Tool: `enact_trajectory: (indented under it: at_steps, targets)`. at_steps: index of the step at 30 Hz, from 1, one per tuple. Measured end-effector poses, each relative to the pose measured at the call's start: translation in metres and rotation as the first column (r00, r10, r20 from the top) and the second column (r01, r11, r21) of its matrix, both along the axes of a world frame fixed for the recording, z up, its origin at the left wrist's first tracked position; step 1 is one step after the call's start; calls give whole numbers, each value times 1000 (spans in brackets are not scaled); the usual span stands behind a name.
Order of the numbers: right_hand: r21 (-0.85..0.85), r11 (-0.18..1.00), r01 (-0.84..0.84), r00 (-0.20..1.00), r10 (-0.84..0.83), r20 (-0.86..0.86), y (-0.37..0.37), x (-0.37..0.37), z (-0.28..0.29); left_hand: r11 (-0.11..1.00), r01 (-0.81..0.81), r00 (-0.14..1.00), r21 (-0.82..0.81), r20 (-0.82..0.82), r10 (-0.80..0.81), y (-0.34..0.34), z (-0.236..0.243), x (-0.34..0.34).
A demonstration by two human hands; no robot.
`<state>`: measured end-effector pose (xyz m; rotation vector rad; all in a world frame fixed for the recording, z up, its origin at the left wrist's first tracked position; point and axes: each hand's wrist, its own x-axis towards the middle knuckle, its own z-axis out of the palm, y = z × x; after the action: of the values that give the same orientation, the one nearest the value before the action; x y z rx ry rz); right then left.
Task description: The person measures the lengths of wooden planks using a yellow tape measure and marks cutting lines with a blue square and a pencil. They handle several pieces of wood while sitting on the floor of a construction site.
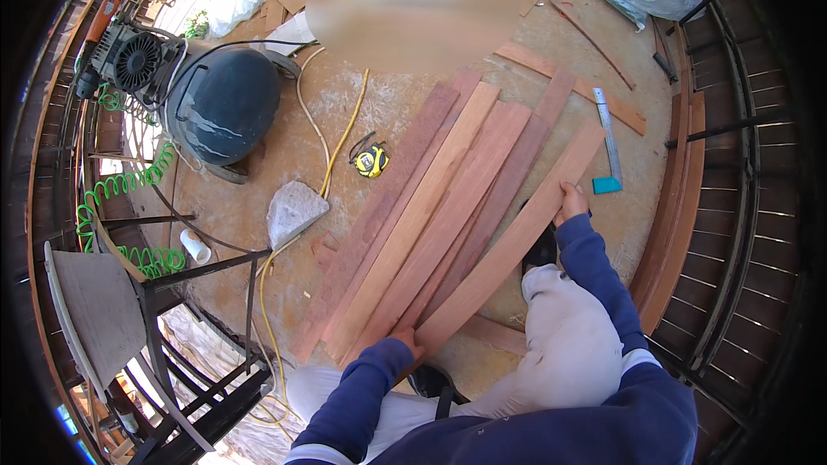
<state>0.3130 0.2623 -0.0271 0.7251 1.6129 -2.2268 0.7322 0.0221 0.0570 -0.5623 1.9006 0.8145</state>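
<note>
A long reddish wooden board (517, 237) slants across in front of my knees, held at both ends. My right hand (572, 201) grips its right edge toward the far end, thumb on top. At the near end my left hand (408, 343) is closed on the same board; its fingers are partly hidden. Left of it several more boards (431, 207) lie side by side on the floor, some overlapping, in tones from pale tan to dark red. Another short board (493, 334) shows beneath, near my feet.
A dark air compressor (226, 103) stands at the far left, with a green coiled hose (129, 185). A yellow tape measure (370, 160), a grey stone block (295, 213) and a yellow cord (343, 133) lie left of the boards. A try square (608, 142) lies right. Metal railings (732, 164) bound the right side.
</note>
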Motion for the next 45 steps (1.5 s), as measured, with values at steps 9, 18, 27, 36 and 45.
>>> enact_trajectory:
  at_steps: [9,18,27,36,45]
  targets:
    - [-268,901,-341,939,337,-61,-58,17,66,881,-466,828,85,-309,468,1,26,-45]
    - [-392,747,-537,818,347,-460,-59,11,197,867,-274,526,415,-690,497,56,104,-254]
    - [312,949,-39,679,254,-688,21,-152,373,935,-290,670,-207,-741,44,5,-7,-165]
    - [911,412,-24,907,391,-153,183,31,131,853,-177,900,-491,-432,-62,8,-20,-111]
    - [894,-185,-407,907,35,420,269,222,-46,854,-171,940,-491,-342,-8,7,-19,-121]
